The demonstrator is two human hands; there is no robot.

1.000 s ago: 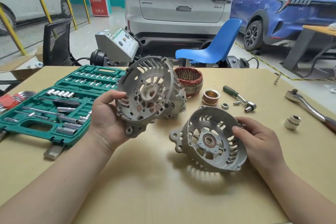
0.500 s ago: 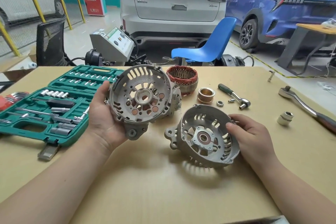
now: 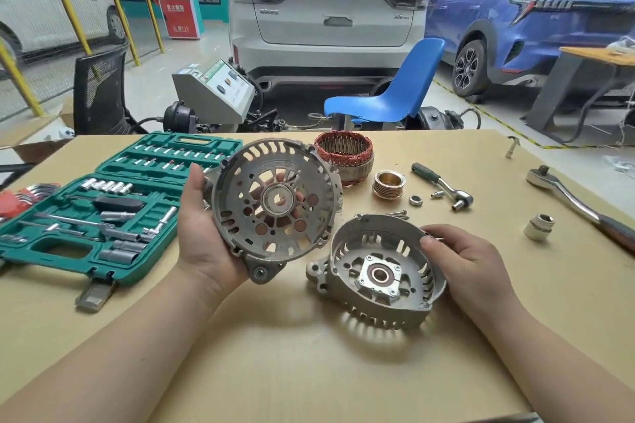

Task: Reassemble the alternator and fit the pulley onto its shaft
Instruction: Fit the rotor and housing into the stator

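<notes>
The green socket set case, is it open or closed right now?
Open. The green socket set case lies flat on the table left of the left hand, lid folded back, sockets and bits showing in both halves.

On the worktop, the socket case lies at the left edge; stator and pulley toward the far edge; big ratchet by the right edge.

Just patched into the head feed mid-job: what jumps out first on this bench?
Two grey alternator housing halves dominate the centre: the left hand holds one housing half up off the table, while the right hand grips the rim of the other housing half, open side up. Behind them sit the copper-wound stator and the pulley, with an open green socket set at left.
</notes>
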